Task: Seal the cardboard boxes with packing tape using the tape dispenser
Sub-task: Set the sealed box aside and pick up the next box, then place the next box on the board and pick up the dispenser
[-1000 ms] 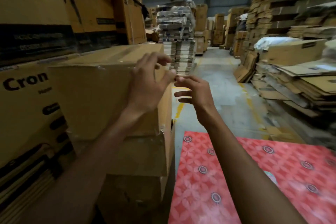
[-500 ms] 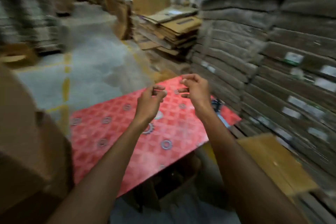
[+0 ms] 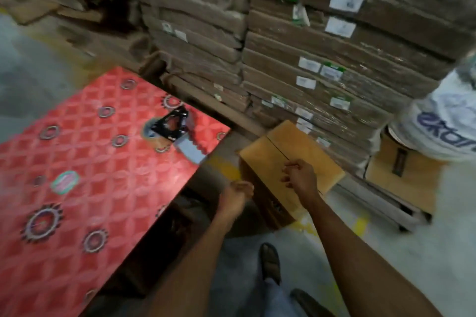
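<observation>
Tape dispenser (image 3: 170,127): lying on its side near the far right corner of the red patterned table (image 3: 90,188), with no hand on it. Its serrated plate is pointing toward the table edge.

Cardboard box (image 3: 260,159): sitting on the floor just right of the table, flaps down, centre seam showing bare.

Left hand (image 3: 235,195): hanging in the gap between table and box, fingers curled into a loose fist with nothing visible in it.

Right hand (image 3: 300,177): hovering over the box top, fingers loosely bent, gripping nothing; frame is blurred.

Bundles of flattened cardboard (image 3: 334,46) are standing stacked behind the box. A white sack (image 3: 443,123) is resting at far right. A dark shoe (image 3: 270,260) is showing below.
</observation>
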